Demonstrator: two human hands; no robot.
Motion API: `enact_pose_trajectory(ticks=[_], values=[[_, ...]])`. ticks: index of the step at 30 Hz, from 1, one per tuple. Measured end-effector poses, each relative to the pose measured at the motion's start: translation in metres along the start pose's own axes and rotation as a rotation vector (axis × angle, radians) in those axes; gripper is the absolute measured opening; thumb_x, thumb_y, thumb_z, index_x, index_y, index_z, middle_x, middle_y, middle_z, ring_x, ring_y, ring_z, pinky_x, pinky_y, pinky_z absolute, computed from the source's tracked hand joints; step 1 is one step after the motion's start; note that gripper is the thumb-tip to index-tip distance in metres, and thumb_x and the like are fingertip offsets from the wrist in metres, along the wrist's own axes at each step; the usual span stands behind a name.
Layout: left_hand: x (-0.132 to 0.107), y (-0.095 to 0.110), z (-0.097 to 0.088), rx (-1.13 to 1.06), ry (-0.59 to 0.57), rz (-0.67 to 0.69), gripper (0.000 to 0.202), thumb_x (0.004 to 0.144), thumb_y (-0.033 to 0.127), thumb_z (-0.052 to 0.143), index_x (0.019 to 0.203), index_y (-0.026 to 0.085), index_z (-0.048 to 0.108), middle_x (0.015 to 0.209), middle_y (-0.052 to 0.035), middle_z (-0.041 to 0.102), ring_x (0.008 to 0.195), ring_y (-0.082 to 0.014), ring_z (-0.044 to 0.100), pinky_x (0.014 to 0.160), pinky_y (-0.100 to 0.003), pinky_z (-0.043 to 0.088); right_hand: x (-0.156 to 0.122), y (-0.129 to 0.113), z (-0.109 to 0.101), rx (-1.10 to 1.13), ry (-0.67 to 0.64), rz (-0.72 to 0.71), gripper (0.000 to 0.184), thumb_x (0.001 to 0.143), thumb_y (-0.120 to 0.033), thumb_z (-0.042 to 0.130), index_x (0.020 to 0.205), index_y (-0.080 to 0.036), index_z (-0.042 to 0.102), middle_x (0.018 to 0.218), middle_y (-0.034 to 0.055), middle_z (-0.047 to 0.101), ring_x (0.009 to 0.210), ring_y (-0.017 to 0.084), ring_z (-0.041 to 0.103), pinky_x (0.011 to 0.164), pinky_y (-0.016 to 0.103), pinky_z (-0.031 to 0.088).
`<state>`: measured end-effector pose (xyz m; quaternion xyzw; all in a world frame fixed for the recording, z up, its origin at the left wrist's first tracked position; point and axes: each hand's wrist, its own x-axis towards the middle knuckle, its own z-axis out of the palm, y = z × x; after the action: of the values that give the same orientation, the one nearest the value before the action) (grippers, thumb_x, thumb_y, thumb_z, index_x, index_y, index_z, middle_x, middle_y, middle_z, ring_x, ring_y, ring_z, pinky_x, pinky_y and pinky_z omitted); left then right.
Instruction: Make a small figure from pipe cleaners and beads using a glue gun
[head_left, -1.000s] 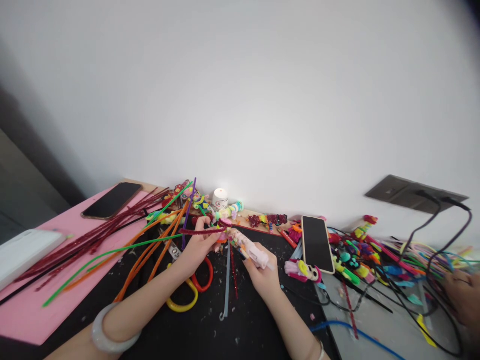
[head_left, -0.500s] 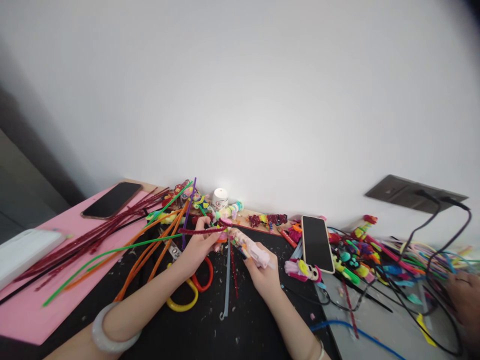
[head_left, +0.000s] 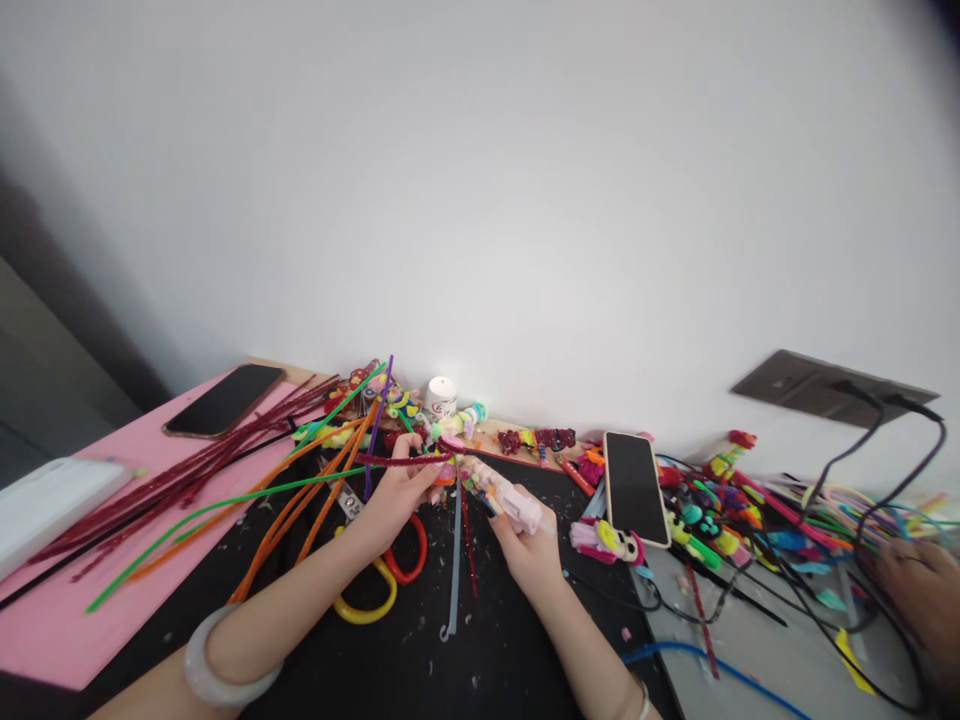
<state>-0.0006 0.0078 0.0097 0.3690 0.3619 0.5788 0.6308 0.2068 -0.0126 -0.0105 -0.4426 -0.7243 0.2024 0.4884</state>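
Observation:
My left hand [head_left: 396, 496] is closed in a pinch on a dark red pipe cleaner [head_left: 401, 460] that sticks out to the left above the black mat [head_left: 420, 660]. My right hand [head_left: 529, 548] grips a pale pink stick-shaped craft piece [head_left: 501, 494] wrapped in coloured bits; its far end meets the pipe cleaner by my left fingers. Both hands hover just above the mat. A pale bangle [head_left: 214, 672] circles my left wrist.
Scissors with yellow and red handles [head_left: 379, 585] lie under my left hand. Loose orange, green and red pipe cleaners [head_left: 225, 480] fan out to the left over a pink sheet [head_left: 67, 610]. Two phones [head_left: 223, 400] [head_left: 634, 487], a small white jar [head_left: 441, 396], cables and another person's hand [head_left: 922, 595] are nearby.
My right hand and the pink craft piece have shifted slightly up and right. The other person's hand at the right edge has edged a little to the left.

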Motion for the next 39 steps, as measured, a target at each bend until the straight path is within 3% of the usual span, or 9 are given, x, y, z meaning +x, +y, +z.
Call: enact_pose_trajectory(ticks=[7,22,39], values=[[-0.0009,-0.0005,-0.0012,-0.029,-0.005,-0.007,0.056,0.076,0.04,0.095,0.101,0.027,0.046,0.061,0.0103,0.06,0.05,-0.0093,0.05,0.057,-0.022,0.041,-0.0013,0.0033,0.0003,-0.005,0.004,0.009,0.015,0.089,-0.025,0.064,0.075,-0.027,0.06,0.063,-0.0018,0.063,0.053,0.018,0.06,0.051,0.026,0.05],[0.0011,-0.0003,-0.0008,-0.007,-0.002,0.003,0.06,0.074,0.049,0.095,0.099,0.027,0.045,0.057,0.0118,0.058,0.049,-0.0091,0.048,0.057,-0.022,0.041,0.001,-0.0006,-0.0012,-0.013,0.025,-0.004,0.017,0.088,-0.023,0.061,0.072,-0.027,0.054,0.061,-0.0036,0.056,0.051,0.017,0.057,0.049,0.026,0.046],[0.0032,-0.0026,-0.0033,-0.023,-0.014,0.011,0.06,0.076,0.05,0.094,0.099,0.027,0.044,0.059,0.0129,0.057,0.051,-0.0081,0.047,0.057,-0.021,0.04,-0.0007,0.0057,-0.0005,-0.037,0.028,0.016,0.017,0.092,-0.028,0.062,0.075,-0.026,0.061,0.064,-0.0015,0.062,0.053,0.017,0.06,0.052,0.025,0.049]])
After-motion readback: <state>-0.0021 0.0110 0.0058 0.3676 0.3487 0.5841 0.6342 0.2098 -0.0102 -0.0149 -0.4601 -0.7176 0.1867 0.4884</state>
